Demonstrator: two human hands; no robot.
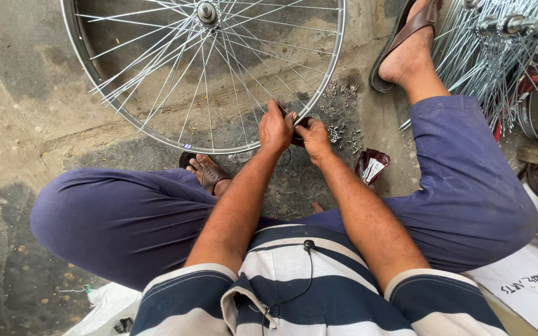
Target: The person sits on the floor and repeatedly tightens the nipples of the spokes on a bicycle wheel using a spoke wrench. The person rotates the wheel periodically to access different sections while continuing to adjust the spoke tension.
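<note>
Steel spokes fan across the bicycle wheel (157, 68) lying on the concrete floor (26, 124) before us. Our left hand (276, 129) closes on its rim; our right hand (313, 139) grips a small dark tool (300, 122) touching the rim. Loose nipples (340, 112) lie just beside.

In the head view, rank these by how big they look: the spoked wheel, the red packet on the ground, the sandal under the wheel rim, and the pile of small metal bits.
1. spoked wheel, by far
2. pile of small metal bits, as a loose scatter
3. sandal and red packet look about alike; the sandal is partly hidden, so no ranking.
</note>
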